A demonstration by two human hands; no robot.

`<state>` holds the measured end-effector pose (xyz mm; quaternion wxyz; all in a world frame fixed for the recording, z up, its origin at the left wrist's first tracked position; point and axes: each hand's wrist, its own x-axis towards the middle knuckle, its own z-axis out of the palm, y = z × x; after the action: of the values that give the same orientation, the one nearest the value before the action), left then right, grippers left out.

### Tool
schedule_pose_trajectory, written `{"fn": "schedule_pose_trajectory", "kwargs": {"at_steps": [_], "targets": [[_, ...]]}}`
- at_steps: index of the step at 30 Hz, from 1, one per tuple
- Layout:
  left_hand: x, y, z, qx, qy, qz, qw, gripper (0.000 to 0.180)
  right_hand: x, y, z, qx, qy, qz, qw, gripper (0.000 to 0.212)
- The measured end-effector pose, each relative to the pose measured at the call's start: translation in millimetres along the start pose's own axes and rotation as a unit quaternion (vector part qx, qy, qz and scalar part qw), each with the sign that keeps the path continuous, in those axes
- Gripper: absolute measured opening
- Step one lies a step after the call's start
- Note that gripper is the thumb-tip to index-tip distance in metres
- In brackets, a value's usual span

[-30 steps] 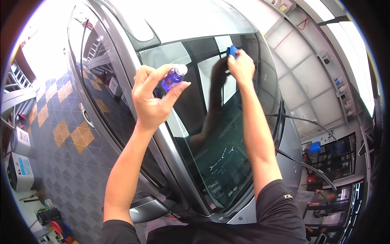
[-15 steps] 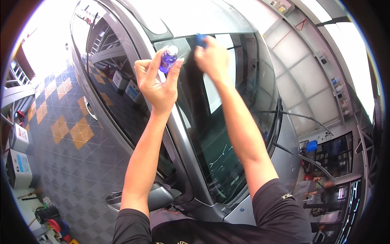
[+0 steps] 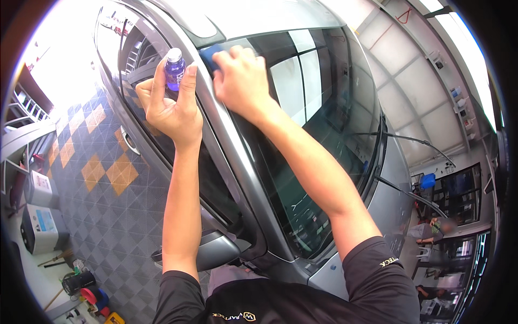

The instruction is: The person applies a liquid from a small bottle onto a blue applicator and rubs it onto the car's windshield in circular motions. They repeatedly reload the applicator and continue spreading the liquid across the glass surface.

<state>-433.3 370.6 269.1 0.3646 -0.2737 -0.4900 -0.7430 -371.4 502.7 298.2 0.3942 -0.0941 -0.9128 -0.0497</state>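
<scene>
Between the thumb and fingers of my left hand [image 3: 175,110] is a small purple-blue bottle [image 3: 175,73] with a silvery cap, held upright beside the car's front pillar. My right hand [image 3: 243,81] grips a dark blue applicator pad [image 3: 210,56], partly covered by my fingers. This pad lies against the upper corner of the windshield [image 3: 302,178], close to the roof edge and the grey pillar [image 3: 218,124]. The glass is dark and reflects bright panels.
A side mirror [image 3: 218,251] juts out below my left forearm. Two wiper arms [image 3: 418,142] stand lifted off the glass. Grey bins [image 3: 44,227] line the left over a tiled floor [image 3: 108,216]. Another person [image 3: 431,231] is at the far right.
My right hand has swept the blue pad leftward across the top of the windshield to the pillar-side corner. My left hand and the bottle have shifted left too.
</scene>
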Motion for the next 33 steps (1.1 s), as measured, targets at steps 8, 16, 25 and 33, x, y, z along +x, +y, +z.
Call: {"fn": "schedule_pose_trajectory", "kwargs": {"at_steps": [8,16,25,33], "targets": [[-9,2,-6,-0.016,-0.044,-0.013,0.999,0.044,-52,100,-43,-0.012,-0.009,0.136,0.991,0.031],[-13,-9,20,0.019,-0.064,-0.008,0.998,0.041,-138,5,-65,0.067,-0.034,-0.014,0.997,0.042],[-13,-19,49,0.0,-0.048,-0.022,0.999,0.043,-71,87,-34,-0.012,0.057,0.104,0.993,0.035],[-15,-27,37,-0.028,-0.076,-0.05,0.995,0.04,-144,84,-77,0.079,-0.015,0.01,0.997,0.036]]}}
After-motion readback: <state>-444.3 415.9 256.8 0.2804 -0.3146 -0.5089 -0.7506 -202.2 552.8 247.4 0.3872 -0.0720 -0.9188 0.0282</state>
